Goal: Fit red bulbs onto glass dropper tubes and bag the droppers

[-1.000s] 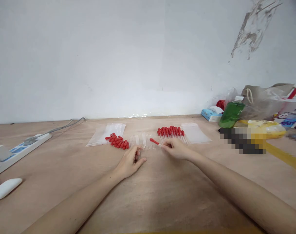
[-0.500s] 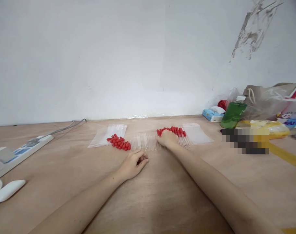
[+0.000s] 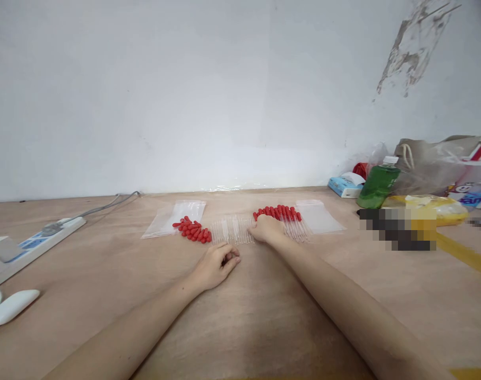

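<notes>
- A white, rounded object lies at the near left edge; no lettering can be made out on it.
- Just beyond it, a white power strip with blue panels holds a grey plug; any print there is too small to read.
- Clear plastic bags, with no readable print, lie flat on the wooden table.
- Loose red rubber bulbs form a curved pile at the bags' right edge.
- The left hand rests just in front of the bulbs, fingers loosely curled, thumb apart, nothing visible between them.
- Clear, thin tubes lie side by side in a row, right of the bulbs.
- The right hand is at the row's right end, fingers bent down; its fingertips are hidden, so whether they grip anything cannot be told.
- Red-topped droppers lie in a row partly behind that hand.
- More clear bags lie beside them, unmarked as far as shows.
- A blue tissue pack has print too small to read.
- A green bottle carries faint, illegible pale marks.
- At far right, a blue-and-white package shows bold lettering apparently ending in "an".
</notes>
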Action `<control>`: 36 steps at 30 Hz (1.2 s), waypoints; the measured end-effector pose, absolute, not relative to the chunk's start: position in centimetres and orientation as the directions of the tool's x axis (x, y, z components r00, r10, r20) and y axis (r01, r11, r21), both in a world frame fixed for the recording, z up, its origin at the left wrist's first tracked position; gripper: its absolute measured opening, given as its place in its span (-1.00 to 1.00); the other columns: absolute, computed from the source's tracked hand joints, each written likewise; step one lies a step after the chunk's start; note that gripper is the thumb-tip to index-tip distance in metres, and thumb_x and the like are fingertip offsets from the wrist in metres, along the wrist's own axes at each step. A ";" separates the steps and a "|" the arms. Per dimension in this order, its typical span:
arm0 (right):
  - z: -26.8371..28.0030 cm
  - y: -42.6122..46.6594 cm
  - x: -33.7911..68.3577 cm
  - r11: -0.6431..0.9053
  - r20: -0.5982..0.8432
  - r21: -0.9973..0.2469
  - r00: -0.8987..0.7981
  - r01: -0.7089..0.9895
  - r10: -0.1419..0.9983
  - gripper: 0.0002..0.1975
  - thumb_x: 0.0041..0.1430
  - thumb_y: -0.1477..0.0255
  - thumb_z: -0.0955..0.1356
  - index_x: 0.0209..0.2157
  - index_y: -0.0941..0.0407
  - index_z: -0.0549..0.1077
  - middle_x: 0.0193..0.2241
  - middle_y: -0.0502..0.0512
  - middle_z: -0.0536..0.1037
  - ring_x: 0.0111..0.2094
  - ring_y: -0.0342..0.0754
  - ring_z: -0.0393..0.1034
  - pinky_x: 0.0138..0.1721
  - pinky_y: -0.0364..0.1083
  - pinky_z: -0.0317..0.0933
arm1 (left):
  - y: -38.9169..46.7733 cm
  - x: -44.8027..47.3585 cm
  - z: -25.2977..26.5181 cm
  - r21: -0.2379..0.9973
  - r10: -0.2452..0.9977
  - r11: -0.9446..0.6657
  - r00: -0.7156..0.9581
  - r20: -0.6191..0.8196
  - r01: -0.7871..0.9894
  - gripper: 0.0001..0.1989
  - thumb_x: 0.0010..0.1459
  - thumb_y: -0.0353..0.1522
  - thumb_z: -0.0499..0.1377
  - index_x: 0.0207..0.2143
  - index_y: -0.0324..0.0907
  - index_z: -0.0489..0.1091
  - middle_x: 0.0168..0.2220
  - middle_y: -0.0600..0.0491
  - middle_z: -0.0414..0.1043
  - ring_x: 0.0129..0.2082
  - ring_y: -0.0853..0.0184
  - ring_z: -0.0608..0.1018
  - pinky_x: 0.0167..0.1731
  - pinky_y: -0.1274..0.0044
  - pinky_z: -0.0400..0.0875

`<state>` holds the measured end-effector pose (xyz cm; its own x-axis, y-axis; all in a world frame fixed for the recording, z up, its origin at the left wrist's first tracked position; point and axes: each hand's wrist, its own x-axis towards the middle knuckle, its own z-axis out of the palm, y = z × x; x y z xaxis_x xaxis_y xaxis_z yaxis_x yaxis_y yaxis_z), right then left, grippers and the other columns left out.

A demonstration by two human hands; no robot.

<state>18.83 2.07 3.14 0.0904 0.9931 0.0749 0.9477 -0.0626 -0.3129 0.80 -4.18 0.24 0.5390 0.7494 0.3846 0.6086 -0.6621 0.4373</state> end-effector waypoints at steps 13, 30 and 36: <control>4.2 1.3 19.4 -0.015 0.086 -0.388 0.053 0.922 0.995 -0.70 0.09 0.27 0.19 -0.44 0.15 0.45 -0.43 0.19 0.51 -0.36 0.04 0.41 -0.45 -0.11 0.13 | -0.6 -2.5 2.9 0.045 0.747 -0.362 0.260 0.612 0.931 -0.75 0.03 -0.24 0.10 -0.27 -0.19 0.38 -0.27 -0.07 0.35 -0.21 0.13 0.34 -0.22 0.35 0.18; 0.2 -5.2 23.9 0.332 0.465 -0.417 -0.115 0.846 0.878 -0.77 0.12 0.30 0.19 -0.51 0.12 0.30 -0.61 -0.02 0.41 -0.57 -0.15 0.26 -0.54 -0.17 -0.06 | 0.8 -4.3 2.6 -0.179 0.824 -0.406 0.444 0.354 0.896 -0.77 0.18 -0.46 -0.13 -0.41 -0.25 0.29 -0.38 -0.07 0.36 -0.38 0.25 0.41 -0.42 0.48 0.21; -0.5 -5.0 24.1 0.367 0.496 -0.473 -0.102 0.801 0.863 -0.81 0.11 0.32 0.22 -0.49 0.12 0.31 -0.56 0.01 0.45 -0.55 -0.13 0.29 -0.52 -0.16 0.00 | -0.7 -2.6 3.0 0.143 0.800 -0.474 0.358 0.481 0.869 -0.81 0.19 -0.43 -0.10 -0.34 -0.22 0.29 -0.32 -0.03 0.40 -0.33 0.28 0.44 -0.37 0.50 0.28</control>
